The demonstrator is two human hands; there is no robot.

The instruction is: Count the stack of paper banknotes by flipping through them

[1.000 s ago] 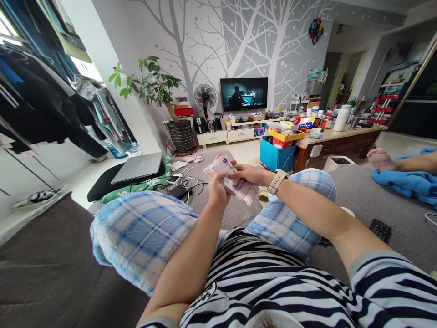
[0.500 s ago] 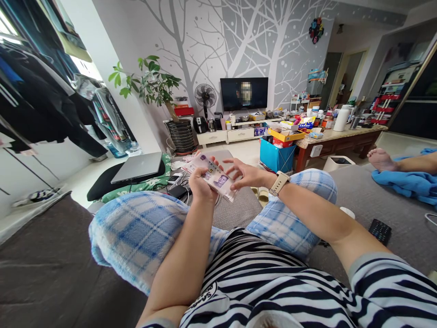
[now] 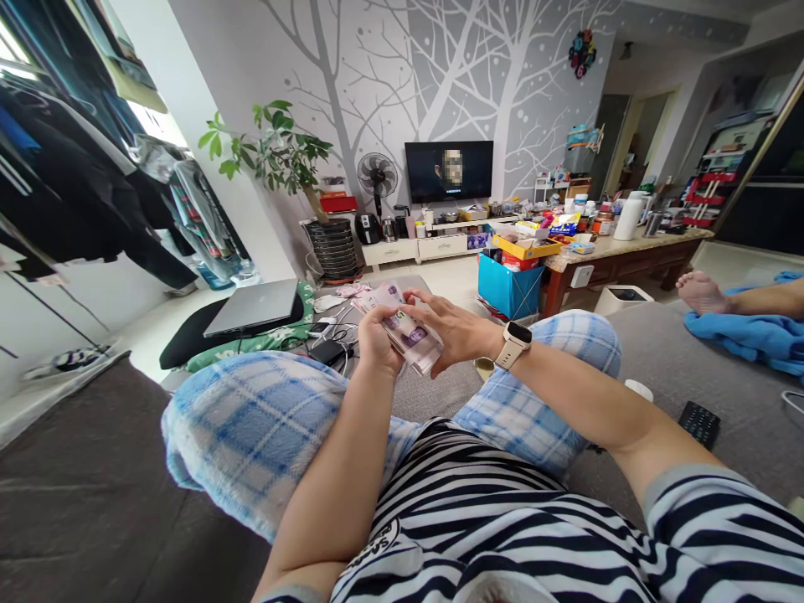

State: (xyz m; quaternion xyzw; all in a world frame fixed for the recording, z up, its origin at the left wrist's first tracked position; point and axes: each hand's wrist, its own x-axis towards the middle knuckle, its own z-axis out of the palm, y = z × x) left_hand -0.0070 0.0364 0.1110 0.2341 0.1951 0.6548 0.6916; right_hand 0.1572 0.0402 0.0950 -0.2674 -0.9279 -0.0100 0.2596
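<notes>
A stack of purple-and-white banknotes [image 3: 413,337], with a portrait and a figure 5 on the top note, is held above my lap. My left hand [image 3: 377,342] is closed around its left side, thumb on top. My right hand [image 3: 466,332] reaches in from the right. Its fingers lie across the upper right part of the stack, and its thumb is by the lower right edge. A watch with a light strap [image 3: 513,344] sits on the right wrist. Beneath are my legs in blue checked fleece trousers [image 3: 251,410].
To the left, a closed laptop [image 3: 252,307] rests on a cushion, near cables and a black adapter [image 3: 327,352]. A remote control [image 3: 699,425] lies on the grey sofa at right. Another person's foot [image 3: 700,293] is beyond it. A blue storage box [image 3: 510,285] stands beside a cluttered table [image 3: 628,247].
My right hand has moved left onto the stack, its fingers now covering part of the top note. The wrist has turned so the watch face shows. The stack is tilted slightly differently.
</notes>
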